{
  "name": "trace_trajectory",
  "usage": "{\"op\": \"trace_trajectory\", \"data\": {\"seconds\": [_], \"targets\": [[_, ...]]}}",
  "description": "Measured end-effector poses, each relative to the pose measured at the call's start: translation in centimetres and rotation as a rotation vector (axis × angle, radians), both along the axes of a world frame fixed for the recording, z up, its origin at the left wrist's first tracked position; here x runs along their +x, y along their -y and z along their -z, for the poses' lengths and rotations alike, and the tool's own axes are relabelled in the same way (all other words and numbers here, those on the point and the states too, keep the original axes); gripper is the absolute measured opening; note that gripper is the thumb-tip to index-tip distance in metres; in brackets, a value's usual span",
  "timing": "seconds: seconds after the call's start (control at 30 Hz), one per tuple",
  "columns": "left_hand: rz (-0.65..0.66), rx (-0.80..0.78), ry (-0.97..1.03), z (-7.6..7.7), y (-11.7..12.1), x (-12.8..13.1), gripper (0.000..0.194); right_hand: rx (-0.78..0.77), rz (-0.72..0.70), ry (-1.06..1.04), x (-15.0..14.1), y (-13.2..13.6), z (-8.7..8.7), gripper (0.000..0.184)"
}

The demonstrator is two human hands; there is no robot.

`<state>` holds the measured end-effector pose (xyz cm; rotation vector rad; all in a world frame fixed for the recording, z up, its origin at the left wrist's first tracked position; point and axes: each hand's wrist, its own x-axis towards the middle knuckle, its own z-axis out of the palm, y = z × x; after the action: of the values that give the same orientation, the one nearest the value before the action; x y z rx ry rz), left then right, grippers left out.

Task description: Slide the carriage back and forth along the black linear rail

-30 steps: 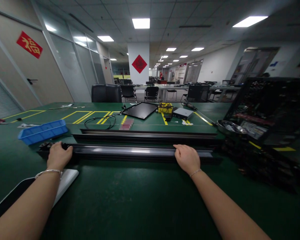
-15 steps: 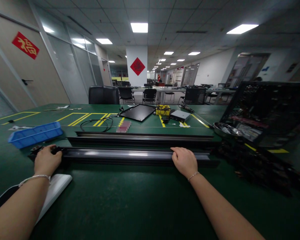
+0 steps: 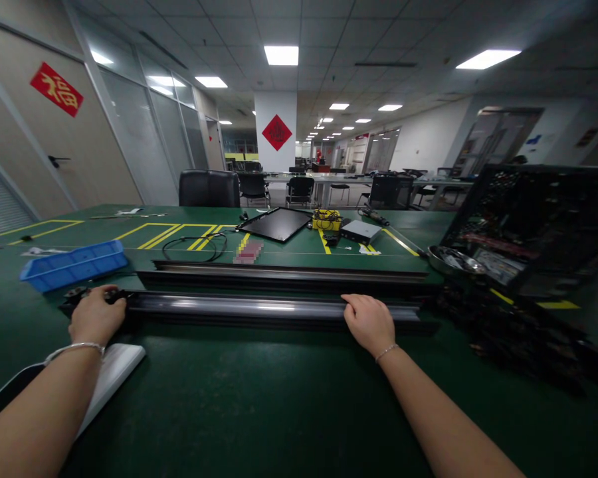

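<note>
A long black rail [image 3: 239, 306] with a shiny grey rounded middle lies crosswise on the green table in front of me. My left hand [image 3: 98, 315] is closed over the dark fitting at its left end; that fitting [image 3: 72, 299] is too dark to make out in detail. Near the right end, my right hand [image 3: 370, 321] lies over the rail with its fingers curled round the far side, so the fingertips are partly hidden. Just behind and parallel to it rests a second long black rail [image 3: 284, 274], touched by neither hand.
A blue bin [image 3: 74, 265] sits beyond my left hand, and a white-edged panel [image 3: 114, 375] lies under my left forearm. Farther back are a black screen panel [image 3: 276, 224], yellow box [image 3: 326, 219] and grey box [image 3: 361, 232]. At right stand a metal bowl [image 3: 453, 262] and large black frame [image 3: 538, 226].
The view has shifted very slightly. Both hands stay where they were on the rail, and nothing else has visibly moved.
</note>
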<state>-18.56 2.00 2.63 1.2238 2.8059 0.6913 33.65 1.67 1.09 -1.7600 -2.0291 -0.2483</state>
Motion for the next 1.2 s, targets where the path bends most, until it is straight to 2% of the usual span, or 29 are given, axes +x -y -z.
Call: {"op": "trace_trajectory", "data": {"seconds": [0.2,0.47,0.77,1.2], "targets": [[-0.150,-0.007,0.119,-0.3,0.3,0.7,0.076,-0.013,-0.001,-0.011,0.0,0.0,-0.2,0.036],[-0.097,-0.015,0.129,0.1,0.1,0.0,0.075,-0.028,-0.003,-0.023,0.0,0.0,-0.1,0.037],[-0.160,0.027,0.121,0.7,-0.3,-0.2,0.073,-0.030,0.008,-0.011,0.1,-0.2,0.0,0.036],[-0.158,0.016,0.131,0.9,-0.7,-1.1,0.073,-0.050,0.010,-0.013,0.0,-0.1,-0.2,0.037]]}}
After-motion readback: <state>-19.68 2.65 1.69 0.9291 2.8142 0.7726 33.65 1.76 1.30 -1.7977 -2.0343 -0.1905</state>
